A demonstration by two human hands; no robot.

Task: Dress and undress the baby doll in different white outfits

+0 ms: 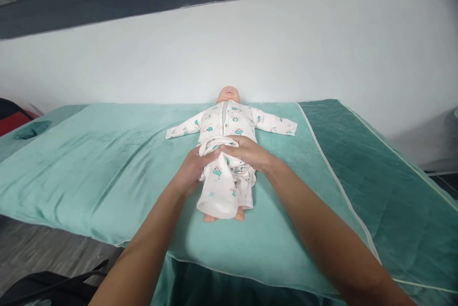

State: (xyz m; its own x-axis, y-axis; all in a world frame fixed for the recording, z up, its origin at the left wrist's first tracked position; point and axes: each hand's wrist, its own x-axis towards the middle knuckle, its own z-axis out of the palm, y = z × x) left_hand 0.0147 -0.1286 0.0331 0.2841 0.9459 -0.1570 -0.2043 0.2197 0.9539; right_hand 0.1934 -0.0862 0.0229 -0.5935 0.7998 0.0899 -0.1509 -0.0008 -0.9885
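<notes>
A baby doll (228,94) lies on its back on a teal towel (107,168), head toward the wall. It wears a white printed top (229,122) with both sleeves spread out. White printed trousers (223,191) cover its legs, and its bare feet stick out at the cuffs. My left hand (191,170) grips the trousers' waistband at the doll's left side. My right hand (248,152) holds the waistband from the other side, fingers curled over the bunched cloth at the doll's waist.
The towel lies on a padded table with a darker green quilted cover (375,177) at the right. A white wall (250,44) runs close behind the doll's head. A red and black object (10,117) sits at far left. Dark floor and a black item (43,284) lie below left.
</notes>
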